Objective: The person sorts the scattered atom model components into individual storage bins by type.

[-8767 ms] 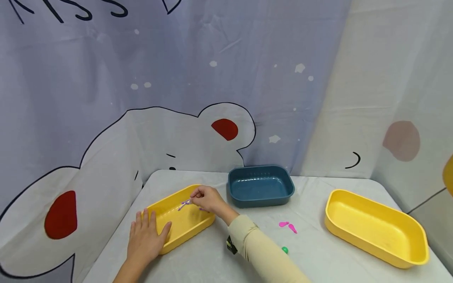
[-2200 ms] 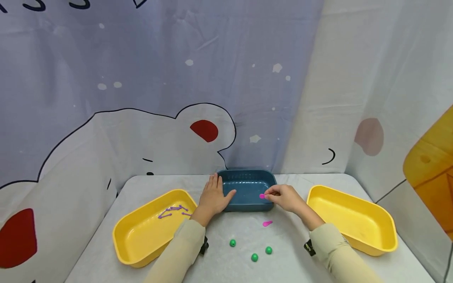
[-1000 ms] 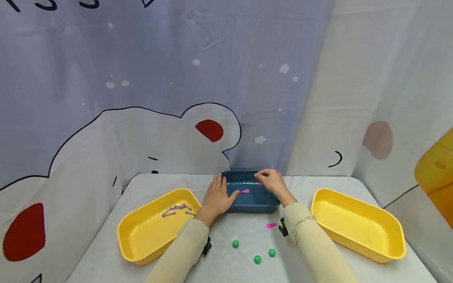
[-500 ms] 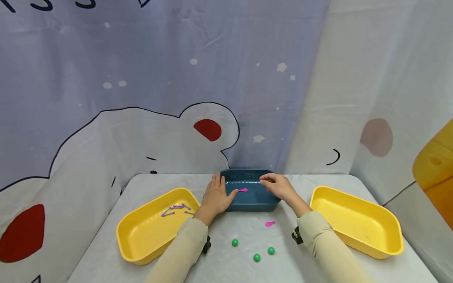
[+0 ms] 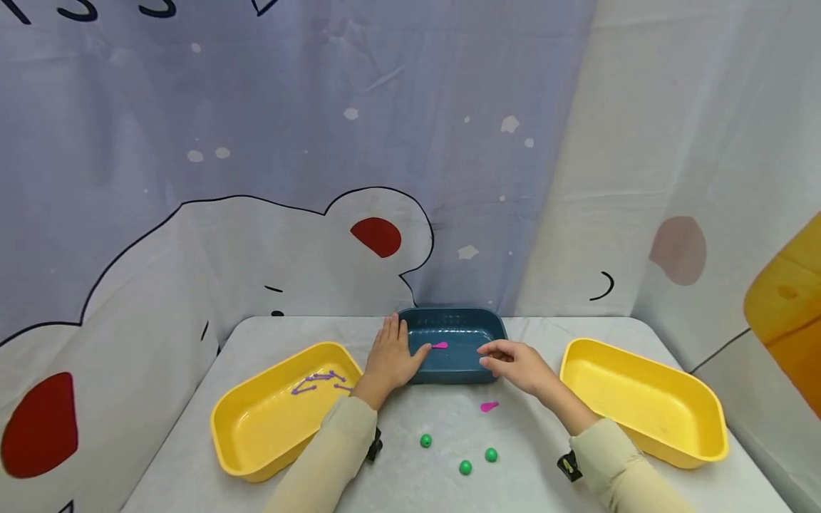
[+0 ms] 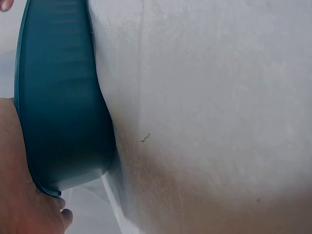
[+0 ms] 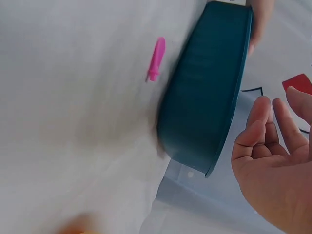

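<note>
My left hand (image 5: 390, 362) rests with spread, straight fingers on the left end of the dark teal tray (image 5: 442, 375). In the left wrist view it lies along the rim of the tray (image 6: 63, 97). A small pink paddle-shaped piece (image 5: 440, 345) lies inside, near the left thumb. Over the tray's right front corner is my right hand (image 5: 521, 365), its fingers loosely bent and a gap between thumb and forefinger. A tiny pink spot (image 5: 494, 373) shows beneath it. The right wrist view shows nothing between that hand's fingertips (image 7: 263, 103). Another pink piece (image 5: 489, 407) lies on the table before the tray.
Green beads (image 5: 465, 467) lie on the white cloth (image 5: 410, 484) in front. The left yellow tray (image 5: 250, 434) holds several thin purple pieces (image 5: 314, 376) with knobbed ends. Another yellow tray (image 5: 648, 402) stands at the right. A printed curtain (image 5: 288, 142) hangs behind the table.
Since 2.2 s ago, the pink piece in my right hand has come to lie in the teal tray. That hand moved inward over the tray, then back toward its right front corner. The left hand stays put.
</note>
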A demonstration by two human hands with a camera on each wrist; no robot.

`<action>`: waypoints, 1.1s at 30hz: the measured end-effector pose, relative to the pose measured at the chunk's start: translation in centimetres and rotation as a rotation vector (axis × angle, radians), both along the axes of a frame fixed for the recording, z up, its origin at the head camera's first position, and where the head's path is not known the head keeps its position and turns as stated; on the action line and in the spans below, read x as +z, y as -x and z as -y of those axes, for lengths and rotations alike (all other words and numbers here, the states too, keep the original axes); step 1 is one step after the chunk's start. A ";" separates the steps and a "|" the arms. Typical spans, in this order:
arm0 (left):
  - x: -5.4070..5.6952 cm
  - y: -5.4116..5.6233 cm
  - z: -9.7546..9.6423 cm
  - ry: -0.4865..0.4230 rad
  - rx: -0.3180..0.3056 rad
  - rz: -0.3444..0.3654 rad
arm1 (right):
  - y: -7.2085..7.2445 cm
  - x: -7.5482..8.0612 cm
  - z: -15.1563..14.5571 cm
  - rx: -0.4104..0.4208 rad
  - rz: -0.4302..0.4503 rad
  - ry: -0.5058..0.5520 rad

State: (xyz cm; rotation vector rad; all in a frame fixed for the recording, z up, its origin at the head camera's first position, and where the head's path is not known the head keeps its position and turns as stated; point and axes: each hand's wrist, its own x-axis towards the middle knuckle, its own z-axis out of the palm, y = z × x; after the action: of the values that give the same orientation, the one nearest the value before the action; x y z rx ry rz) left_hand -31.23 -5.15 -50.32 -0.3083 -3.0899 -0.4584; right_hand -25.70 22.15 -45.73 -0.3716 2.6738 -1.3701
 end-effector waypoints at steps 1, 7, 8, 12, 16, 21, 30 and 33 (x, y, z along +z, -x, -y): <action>0.0 0.0 0.0 0.001 0.001 0.002 | -0.3 0.0 -0.1 0.003 -0.006 -0.002; -0.1 0.1 0.0 0.003 0.003 0.003 | -1.7 -0.7 -0.6 0.015 -0.014 -0.027; -0.1 0.2 0.0 0.005 0.003 0.000 | -1.8 -0.9 -0.7 0.021 -0.013 -0.034; -0.3 0.2 0.0 0.001 0.003 -0.009 | -2.3 -1.6 -0.9 0.035 -0.002 -0.044; -0.3 0.1 0.0 -0.003 0.003 -0.007 | -2.7 -2.3 -1.2 0.033 0.004 -0.052; -0.2 0.1 0.0 0.001 0.003 -0.006 | -3.0 -3.2 -1.5 0.045 -0.024 -0.073; -0.3 0.1 0.0 0.014 0.002 -0.008 | -2.9 -4.7 -2.2 0.058 0.014 -0.101; -0.2 0.1 0.0 0.011 0.000 -0.001 | -2.8 -5.2 -2.4 0.085 -0.005 -0.098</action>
State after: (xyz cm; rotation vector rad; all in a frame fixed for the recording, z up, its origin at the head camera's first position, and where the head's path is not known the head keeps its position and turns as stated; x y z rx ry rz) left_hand -31.32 -5.14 -50.57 -0.3086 -3.0922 -0.4405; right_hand -22.88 24.51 -50.91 -0.4727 2.6831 -1.2120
